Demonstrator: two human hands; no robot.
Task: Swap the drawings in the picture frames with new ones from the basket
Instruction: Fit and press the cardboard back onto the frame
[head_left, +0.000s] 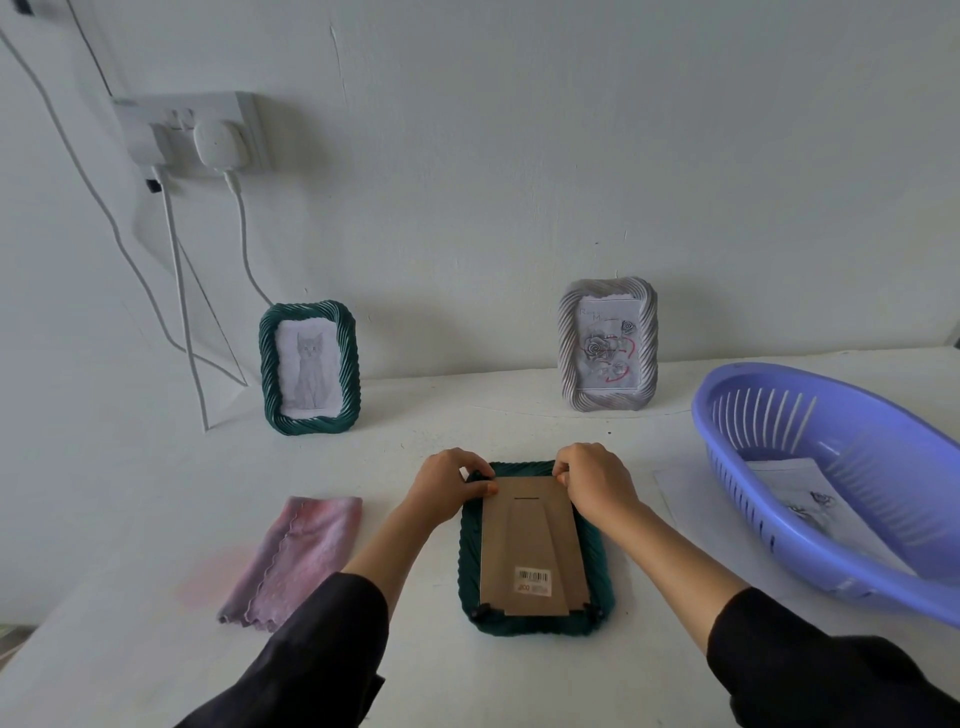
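Green frame (535, 627) lies face down on the desk (467, 675), cardboard backing (530, 540) up; your left hand (447, 488) and right hand (597, 483) each curl around and pinch one far corner.

Barcode sticker (532, 580) on frame backing (530, 525): orange print, possibly "200"; rest illegible.

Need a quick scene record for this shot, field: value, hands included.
left hand: pinches top-left corner of face-down green frame
right hand: pinches its top-right corner
backing board: brown, lies in the frame, barcode sticker near bottom
standing frames: green frame with cat drawing rear left; grey frame with rose drawing rear right
basket: purple, right side, holds drawing sheets
cloth: pink, left of the hands
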